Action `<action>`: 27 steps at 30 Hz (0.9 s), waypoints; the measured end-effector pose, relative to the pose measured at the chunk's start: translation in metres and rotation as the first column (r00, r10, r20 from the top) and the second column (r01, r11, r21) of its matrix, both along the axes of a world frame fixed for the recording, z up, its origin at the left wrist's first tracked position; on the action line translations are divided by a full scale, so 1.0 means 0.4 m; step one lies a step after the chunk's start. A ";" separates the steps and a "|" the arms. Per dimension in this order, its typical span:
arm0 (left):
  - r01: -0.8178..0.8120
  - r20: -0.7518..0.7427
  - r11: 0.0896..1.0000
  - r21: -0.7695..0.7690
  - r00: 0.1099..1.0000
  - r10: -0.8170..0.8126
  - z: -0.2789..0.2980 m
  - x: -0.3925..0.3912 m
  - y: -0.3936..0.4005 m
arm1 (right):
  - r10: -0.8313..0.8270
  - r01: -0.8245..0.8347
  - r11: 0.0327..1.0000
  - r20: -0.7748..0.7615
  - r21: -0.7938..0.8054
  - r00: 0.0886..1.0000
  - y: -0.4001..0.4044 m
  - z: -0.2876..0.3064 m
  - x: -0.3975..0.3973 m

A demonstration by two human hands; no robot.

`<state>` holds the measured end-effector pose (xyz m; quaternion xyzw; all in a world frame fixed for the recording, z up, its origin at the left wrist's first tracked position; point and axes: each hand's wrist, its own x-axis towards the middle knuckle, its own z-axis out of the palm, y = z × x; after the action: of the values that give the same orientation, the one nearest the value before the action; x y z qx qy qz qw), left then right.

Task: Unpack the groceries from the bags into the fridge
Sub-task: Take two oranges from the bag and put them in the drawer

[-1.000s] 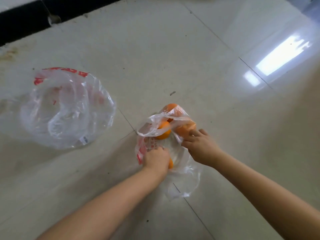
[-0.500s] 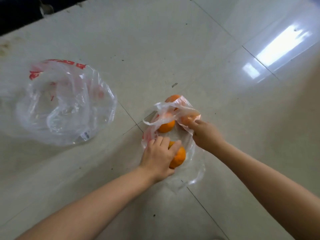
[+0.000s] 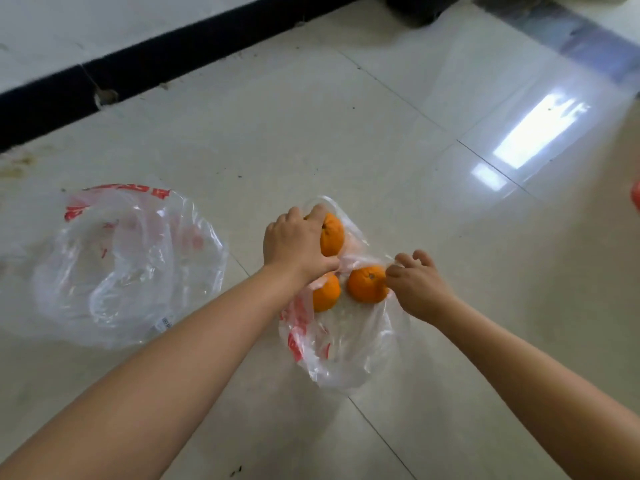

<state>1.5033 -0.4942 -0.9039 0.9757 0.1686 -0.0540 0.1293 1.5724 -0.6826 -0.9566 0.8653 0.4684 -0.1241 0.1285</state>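
Note:
A clear plastic bag with red print (image 3: 341, 348) lies on the tiled floor in front of me. Three oranges sit at its far end. My left hand (image 3: 297, 242) grips the farthest orange (image 3: 333, 234), fingers curled over it. A second orange (image 3: 325, 293) lies just below that hand's wrist. My right hand (image 3: 417, 284) pinches the bag's edge beside the third orange (image 3: 367, 284), thumb and forefinger on the plastic.
A second clear bag with red print (image 3: 128, 265) lies open on the floor to the left. A black skirting strip (image 3: 145, 69) runs along the wall at the back. Something red (image 3: 636, 199) shows at the right edge.
My left hand has left the near orange and moved forward onto the farthest one. My right hand stays at the bag's right edge. The camera has tilted up, showing more wall.

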 end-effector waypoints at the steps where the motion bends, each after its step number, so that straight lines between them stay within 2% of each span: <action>1: -0.030 -0.040 0.999 -0.033 0.999 0.029 -0.006 0.004 0.001 | -0.148 0.148 0.989 -0.042 -0.002 0.988 0.006 -0.001 0.012; 2: -0.043 -0.060 0.998 -0.044 0.997 0.041 -0.015 0.006 0.004 | -0.273 0.269 0.962 -0.116 -0.048 0.955 0.012 -0.002 0.019; 3: -0.047 -0.079 0.998 -0.048 0.996 0.043 -0.027 0.005 0.005 | -0.317 0.310 0.948 -0.167 -0.067 0.934 0.019 -0.012 0.024; 5: -0.051 -0.117 0.997 -0.056 0.992 0.044 -0.049 -0.001 0.002 | -0.314 0.298 0.949 -0.217 -0.104 0.924 0.038 -0.030 0.017; 8: -0.045 -0.167 0.997 -0.060 0.985 0.034 -0.067 -0.013 -0.007 | -0.343 0.318 0.937 -0.210 -0.143 0.916 0.068 -0.059 0.007; 11: -0.054 -0.166 0.994 -0.093 0.985 0.038 -0.075 -0.027 -0.009 | -0.368 0.367 0.929 -0.192 -0.042 0.910 0.069 -0.066 -0.009; 17: -0.062 -0.158 0.992 -0.109 0.987 0.044 -0.018 -0.049 -0.006 | -0.299 0.355 0.923 -0.304 0.150 0.905 -0.029 0.047 -0.061; 22: -0.070 -0.202 0.987 -0.147 0.979 0.039 0.185 -0.121 -0.022 | -0.373 0.579 0.744 -0.511 0.334 0.775 -0.090 0.251 -0.143; 27: 0.028 -0.259 0.980 -0.198 0.963 -0.080 0.512 -0.170 -0.086 | -0.480 0.800 0.514 -0.669 0.310 0.568 -0.105 0.564 -0.232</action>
<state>1.4355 -0.5287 -0.6990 0.9467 0.1517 -0.2039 0.1977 1.4797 -0.7248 -0.7310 0.9061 0.1269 -0.2337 -0.3290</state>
